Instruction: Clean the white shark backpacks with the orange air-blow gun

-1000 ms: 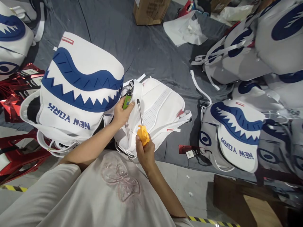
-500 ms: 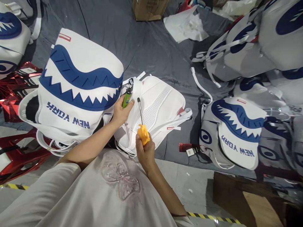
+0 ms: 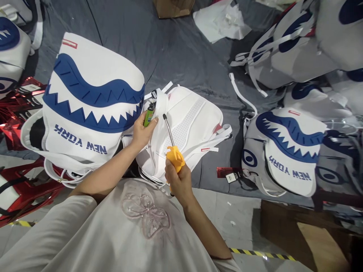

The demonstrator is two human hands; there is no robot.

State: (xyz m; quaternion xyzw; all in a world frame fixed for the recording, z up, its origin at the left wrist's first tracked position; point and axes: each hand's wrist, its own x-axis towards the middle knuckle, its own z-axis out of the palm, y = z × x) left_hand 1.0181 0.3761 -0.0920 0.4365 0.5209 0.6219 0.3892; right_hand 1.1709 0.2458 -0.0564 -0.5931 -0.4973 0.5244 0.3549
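Held in my left hand (image 3: 144,130) is a small green lighter (image 3: 149,114) with a black top, upright between thumb and fingers. My right hand (image 3: 179,177) is wrapped round the yellow handle of a long-neck lighter (image 3: 175,158). Its metal tube points up and away, its dark tip a little right of the green lighter and apart from it. Beneath both hands lies a white backpack (image 3: 195,113), padded back panel up, straps spread out. Left of it stands another white backpack (image 3: 99,87) with a blue toothed mouth and "NEW YORK" lettering, behind my left forearm.
More white and blue backpacks (image 3: 295,151) are piled along the right side. Red foil tags (image 3: 28,90) and a red stool (image 3: 25,185) are at the left. A cardboard box (image 3: 172,7) and white wrapping (image 3: 221,22) lie on the dark-covered table's (image 3: 121,37) far side.
The view has shifted slightly. My right hand has turned the long-neck lighter a little, so more of its handle shows. My left hand still holds the green lighter near the same strap.
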